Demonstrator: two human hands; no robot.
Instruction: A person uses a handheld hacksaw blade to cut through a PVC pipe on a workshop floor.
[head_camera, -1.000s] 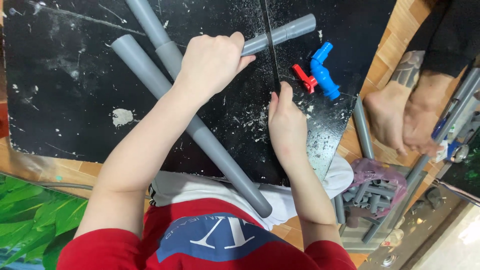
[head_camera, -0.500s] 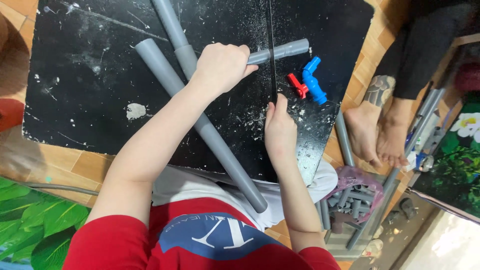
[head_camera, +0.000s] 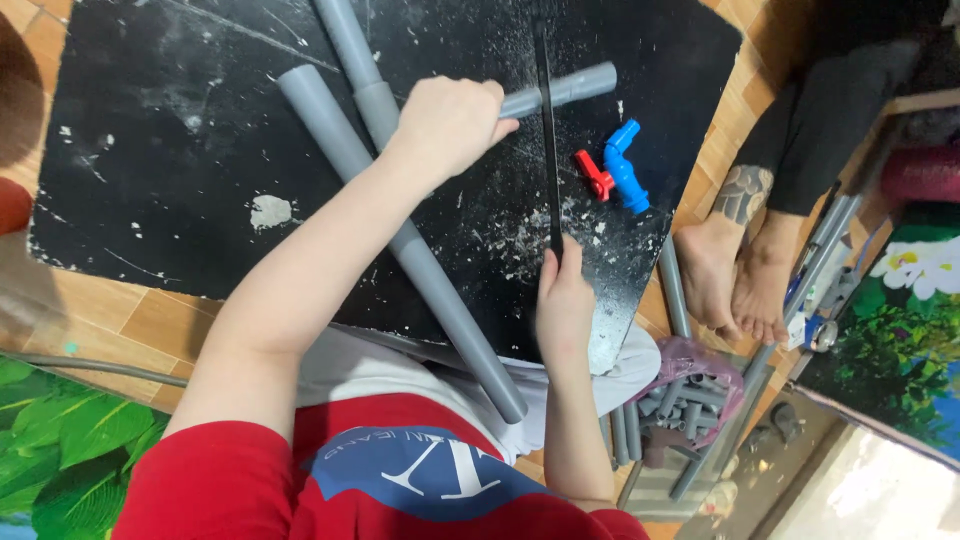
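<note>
My left hand (head_camera: 450, 122) grips a short grey plastic pipe (head_camera: 565, 90) and holds it down on a black mat (head_camera: 180, 140). In my right hand (head_camera: 563, 300) is a thin dark saw blade (head_camera: 548, 140), held by its near end. The blade runs away from me and lies across the short pipe, just right of my left fingers. White shavings are scattered on the mat around the blade.
Two long grey pipes (head_camera: 420, 270) (head_camera: 350, 60) lie under my left arm. A blue and red plastic tap (head_camera: 618, 170) lies right of the blade. Another person's bare feet (head_camera: 735, 270) rest at the mat's right edge. Beside my right knee, short pipe pieces fill a bag (head_camera: 680, 400).
The blade has slid along its line across the short pipe. My right hand has stayed near the mat's front edge, and my left hand kept its grip.
</note>
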